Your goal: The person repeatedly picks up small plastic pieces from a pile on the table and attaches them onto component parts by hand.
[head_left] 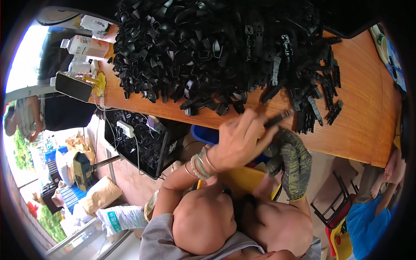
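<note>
My left hand (240, 138), bare and wearing bracelets, is just off the table's front edge. Its fingers are closed on a slim black plastic part (278, 118), slightly blurred. Close beside it, my right hand (294, 160) wears a dark green patterned knit glove. The gloved fingers curl inward, and whatever they hold, if anything, is hidden. A large heap of curved black plastic pieces (169, 52) covers the left and middle of the wooden table (359, 95). Longer jointed black plastic parts (310, 104) lie spread along the heap's right side.
At the table's left stand a drink bottle (89, 46) and a phone (73, 86) on a yellow stand. Below is a black crate (162, 151) of black parts with a white power strip (125, 129). A blue bin (203, 133) and yellow container (242, 180) sit under my hands. Another person (368, 225) sits right.
</note>
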